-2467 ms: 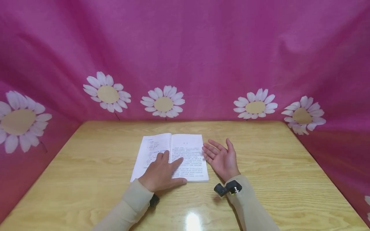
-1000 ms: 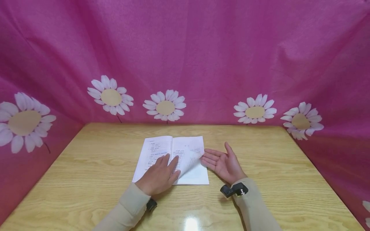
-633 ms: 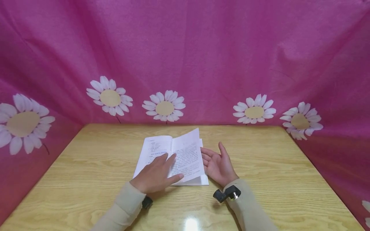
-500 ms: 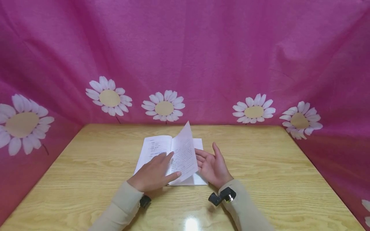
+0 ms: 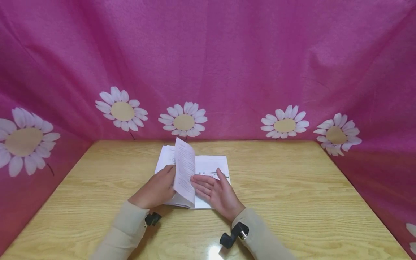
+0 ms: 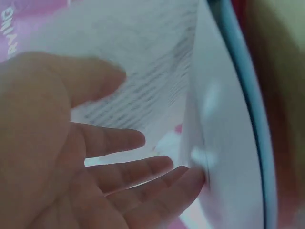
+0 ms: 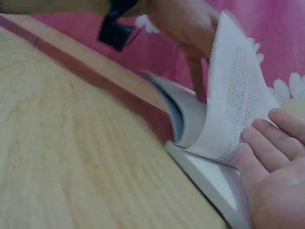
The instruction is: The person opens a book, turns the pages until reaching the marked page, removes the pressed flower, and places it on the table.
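Note:
A paperback book lies spread on the table, a printed page standing up near its spine. My right hand, palm up with fingers straight, touches this page from the right. To the left of the raised page is my left hand, its fingertips hidden behind the paper in the head view. In the left wrist view the left hand's fingers spread among the pages, thumb apart from them. The left-hand leaves curl up off the table in the right wrist view.
The wooden table extends around the book on all sides. A pink curtain with white daisies hangs behind and beside it. Black wrist cameras sit on both beige sleeves.
The page has risen from the right side and swung left past upright. My right hand has moved left over the book with it. My left hand has drawn back left, behind the page.

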A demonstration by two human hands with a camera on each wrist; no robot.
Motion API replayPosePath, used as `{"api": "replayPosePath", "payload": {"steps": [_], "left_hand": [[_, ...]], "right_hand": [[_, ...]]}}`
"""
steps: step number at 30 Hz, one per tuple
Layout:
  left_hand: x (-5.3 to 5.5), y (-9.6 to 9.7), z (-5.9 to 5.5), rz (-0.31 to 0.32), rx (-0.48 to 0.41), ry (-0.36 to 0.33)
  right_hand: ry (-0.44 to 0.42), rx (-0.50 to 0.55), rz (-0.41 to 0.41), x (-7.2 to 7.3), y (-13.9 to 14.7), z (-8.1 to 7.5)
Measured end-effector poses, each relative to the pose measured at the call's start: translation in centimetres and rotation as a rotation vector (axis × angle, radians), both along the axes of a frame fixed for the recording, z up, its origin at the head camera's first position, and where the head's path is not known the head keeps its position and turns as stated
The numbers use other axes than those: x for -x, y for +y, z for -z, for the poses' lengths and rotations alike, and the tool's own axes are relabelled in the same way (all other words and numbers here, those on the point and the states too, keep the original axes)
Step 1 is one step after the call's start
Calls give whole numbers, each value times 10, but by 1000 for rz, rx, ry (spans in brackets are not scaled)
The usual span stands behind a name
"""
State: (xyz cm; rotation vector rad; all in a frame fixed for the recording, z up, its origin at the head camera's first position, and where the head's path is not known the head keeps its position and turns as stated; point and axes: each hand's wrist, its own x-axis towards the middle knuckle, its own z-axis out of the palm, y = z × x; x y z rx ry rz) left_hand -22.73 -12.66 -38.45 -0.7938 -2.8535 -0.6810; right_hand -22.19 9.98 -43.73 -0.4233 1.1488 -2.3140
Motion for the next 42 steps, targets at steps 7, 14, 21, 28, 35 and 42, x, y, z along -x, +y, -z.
{"api": "replayPosePath", "payload": {"steps": [7, 14, 21, 28, 35, 42], "left_hand": [[-3, -13, -18, -69, 6, -23], [-15, -4, -38, -143, 50, 156], [-20, 37, -14, 101, 69, 218], [-18, 46, 13, 122, 109, 151], [-16, 42, 17, 92, 100, 112], [-17, 44, 19, 22, 206, 88]], "right_hand": [[-38, -26, -27, -4, -9, 2], [-43, -30, -35, -4, -8, 3], [-42, -32, -37, -2, -6, 5], [-71, -16, -45, 0, -7, 6], [-111, 42, -100, 9, 13, 6], [-101, 228, -38, 28, 62, 11]]}}
